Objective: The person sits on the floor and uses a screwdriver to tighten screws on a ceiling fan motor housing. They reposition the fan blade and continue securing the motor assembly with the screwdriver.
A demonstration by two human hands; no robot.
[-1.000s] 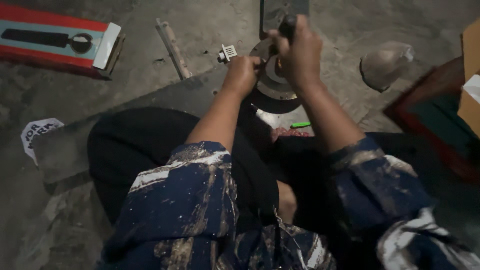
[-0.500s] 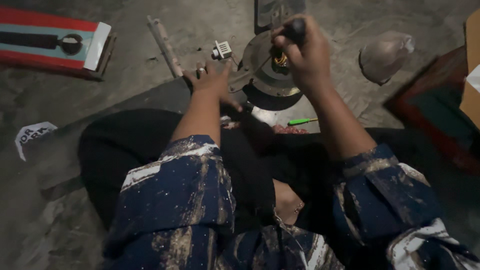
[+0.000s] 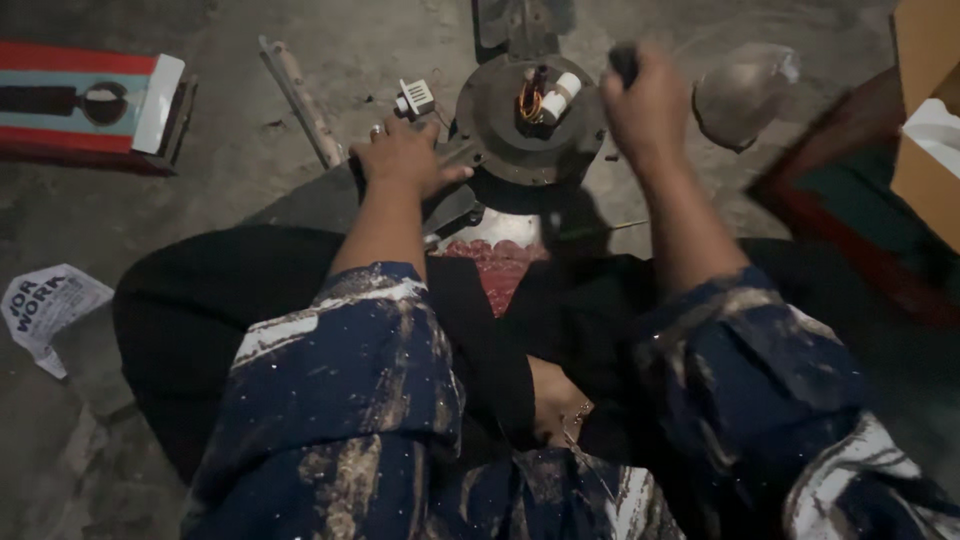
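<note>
Two hands are working over a round grey motor part (image 3: 530, 125) lying on the floor, just in front of the person's knees. The left hand (image 3: 405, 160) is resting flat and open, touching the part's left edge. The right hand (image 3: 650, 105) is closing tight around a dark tool handle (image 3: 623, 62) at its right side. The part's top is already open, showing coloured wires (image 3: 528, 100) and a small white piece (image 3: 560, 95). It looks only partly worked on.

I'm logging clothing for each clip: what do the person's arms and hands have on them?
Both arms wear dark blue sleeves streaked with pale paint-like smears, pushed up so the forearms are bare. The left hand has a ring on one finger; the right hand is gloveless too.
</note>
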